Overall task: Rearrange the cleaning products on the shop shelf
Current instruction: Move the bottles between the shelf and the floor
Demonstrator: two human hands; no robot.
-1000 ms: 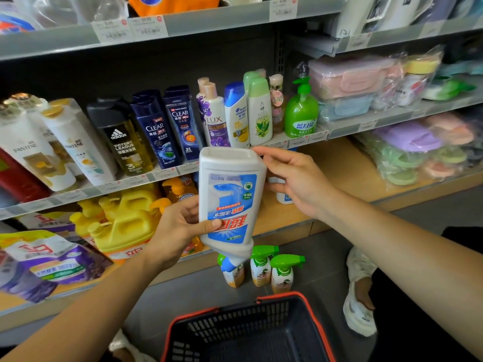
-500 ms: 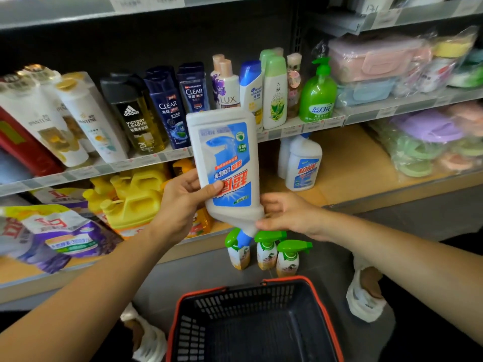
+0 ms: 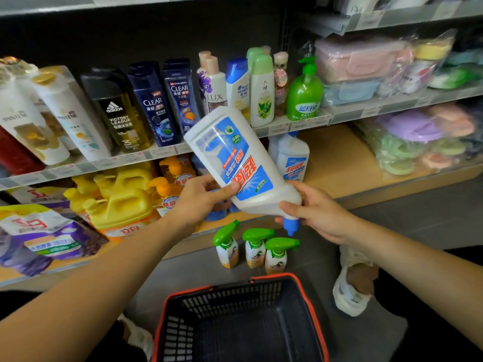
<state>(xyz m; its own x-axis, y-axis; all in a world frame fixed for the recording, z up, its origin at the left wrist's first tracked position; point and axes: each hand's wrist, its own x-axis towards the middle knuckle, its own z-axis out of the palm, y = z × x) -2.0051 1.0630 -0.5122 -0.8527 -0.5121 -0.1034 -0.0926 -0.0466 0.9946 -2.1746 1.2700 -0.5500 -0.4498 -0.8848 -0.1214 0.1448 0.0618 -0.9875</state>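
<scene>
A white cleaner bottle (image 3: pixel 235 158) with a blue and red label and a blue cap is held upside down and tilted, its base up to the left, in front of the shelves. My left hand (image 3: pixel 201 199) grips its lower side, thumb across the label. My right hand (image 3: pixel 316 212) holds the neck end just above the blue cap. A second bottle of the same cleaner (image 3: pixel 292 159) stands upright on the wooden bottom shelf (image 3: pixel 337 163) behind it. Three small green-topped spray bottles (image 3: pixel 256 246) stand on the floor below.
A black basket with a red rim (image 3: pixel 311 304) sits on the floor in front of me. Shampoo bottles (image 3: pixel 154 105) line the middle shelf; yellow jugs (image 3: pixel 122 202) and refill pouches (image 3: pixel 44 236) fill the bottom shelf's left. Wrapped plastic goods (image 3: pixel 418 142) lie at the right.
The upside-down bottle has tilted so its base leans left. My right hand dropped from the bottle's top to its neck end by the cap. The view shifted slightly.
</scene>
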